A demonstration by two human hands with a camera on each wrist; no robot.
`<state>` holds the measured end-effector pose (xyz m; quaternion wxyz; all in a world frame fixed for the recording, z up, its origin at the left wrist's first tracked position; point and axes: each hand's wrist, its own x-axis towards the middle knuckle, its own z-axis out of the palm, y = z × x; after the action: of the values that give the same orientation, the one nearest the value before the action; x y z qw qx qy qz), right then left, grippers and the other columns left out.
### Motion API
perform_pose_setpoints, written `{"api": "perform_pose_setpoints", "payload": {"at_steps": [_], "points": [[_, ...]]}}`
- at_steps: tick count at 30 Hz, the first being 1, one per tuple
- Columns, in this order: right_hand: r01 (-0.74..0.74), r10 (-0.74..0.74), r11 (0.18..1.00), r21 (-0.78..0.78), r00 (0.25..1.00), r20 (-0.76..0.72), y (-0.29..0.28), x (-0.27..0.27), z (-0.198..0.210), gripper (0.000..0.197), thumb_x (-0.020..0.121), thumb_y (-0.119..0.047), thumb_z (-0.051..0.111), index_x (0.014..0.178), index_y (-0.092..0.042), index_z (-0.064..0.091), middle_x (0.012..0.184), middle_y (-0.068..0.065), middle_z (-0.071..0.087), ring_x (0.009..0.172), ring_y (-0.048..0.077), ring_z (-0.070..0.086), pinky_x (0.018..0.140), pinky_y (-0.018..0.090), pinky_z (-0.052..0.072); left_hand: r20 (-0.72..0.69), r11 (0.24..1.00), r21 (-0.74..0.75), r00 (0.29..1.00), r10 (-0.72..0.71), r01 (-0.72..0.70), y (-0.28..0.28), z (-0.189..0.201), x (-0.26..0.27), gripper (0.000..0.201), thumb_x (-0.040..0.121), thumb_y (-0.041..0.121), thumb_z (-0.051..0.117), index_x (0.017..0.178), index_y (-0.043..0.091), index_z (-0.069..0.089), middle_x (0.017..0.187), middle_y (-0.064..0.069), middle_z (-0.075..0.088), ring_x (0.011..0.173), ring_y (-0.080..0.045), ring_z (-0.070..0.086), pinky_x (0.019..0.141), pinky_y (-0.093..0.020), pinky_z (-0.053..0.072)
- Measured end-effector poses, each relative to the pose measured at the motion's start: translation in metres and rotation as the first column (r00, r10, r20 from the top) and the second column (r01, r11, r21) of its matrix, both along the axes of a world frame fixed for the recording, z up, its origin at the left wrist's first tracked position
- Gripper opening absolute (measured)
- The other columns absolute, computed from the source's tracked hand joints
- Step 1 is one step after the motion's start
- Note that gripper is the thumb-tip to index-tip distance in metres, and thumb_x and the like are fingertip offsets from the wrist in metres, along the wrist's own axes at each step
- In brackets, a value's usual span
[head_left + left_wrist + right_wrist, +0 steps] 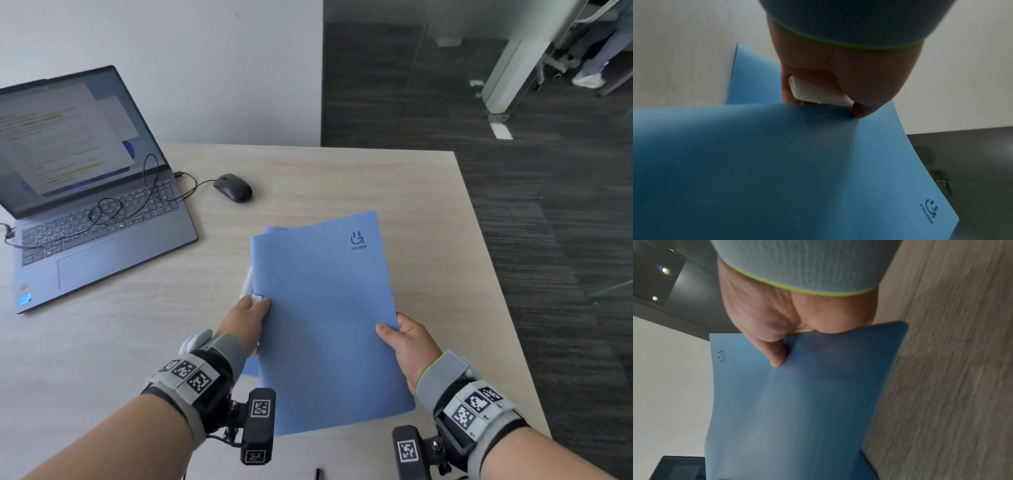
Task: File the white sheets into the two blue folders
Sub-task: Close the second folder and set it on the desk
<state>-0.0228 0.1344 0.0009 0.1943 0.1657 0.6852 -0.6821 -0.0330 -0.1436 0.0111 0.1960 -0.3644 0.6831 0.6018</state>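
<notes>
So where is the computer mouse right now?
In the head view, the black mouse sits on the table, just right of the open laptop, beyond the blue folder.

Head view: from above and behind both forearms, facing forward and down, taking in the left hand (248, 320), the right hand (409, 346), the blue folder (329, 318) between them and the table (342, 178) beyond the fingertips. Left wrist view: from just behind the left hand (840, 78), close, looking along it onto the blue folder (777, 170). Right wrist view: from just behind the right hand (789, 321), equally close, facing along the thumb. Shared by all three: the folder's front cover and printed logo.
</notes>
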Motion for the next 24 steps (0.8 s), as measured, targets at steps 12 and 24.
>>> {"api": "perform_pose_setpoints", "payload": {"at_steps": [12, 24], "points": [[0.151, -0.143, 0.987, -0.058, 0.983, 0.116, -0.031, 0.004, -0.027, 0.024, 0.097, -0.002, 0.049, 0.104, -0.013, 0.069, 0.096, 0.002, 0.078, 0.085, 0.020, 0.074, 0.077, 0.040, 0.057, -0.012, 0.981, -0.129, 0.989, -0.147, 0.144, -0.011, -0.001, 0.007, 0.060, 0.060, 0.022, 0.074, 0.117, 0.025, 0.054, 0.098, 0.000, 0.069, 0.088, -0.025, 0.069, 0.082, -0.040, 0.056], [-0.072, 0.041, 0.969, 0.236, 0.990, 0.135, -0.063, -0.020, -0.030, 0.025, 0.087, -0.040, 0.057, 0.096, -0.019, 0.065, 0.098, 0.017, 0.072, 0.080, 0.032, 0.067, 0.073, 0.051, 0.057, 0.145, 0.768, -0.565, 0.953, -0.267, 0.301, -0.047, -0.029, -0.002, 0.066, 0.071, 0.032, 0.072, 0.134, 0.028, 0.052, 0.116, -0.003, 0.050, 0.094, -0.025, 0.058, 0.084, -0.034, 0.048]]}}
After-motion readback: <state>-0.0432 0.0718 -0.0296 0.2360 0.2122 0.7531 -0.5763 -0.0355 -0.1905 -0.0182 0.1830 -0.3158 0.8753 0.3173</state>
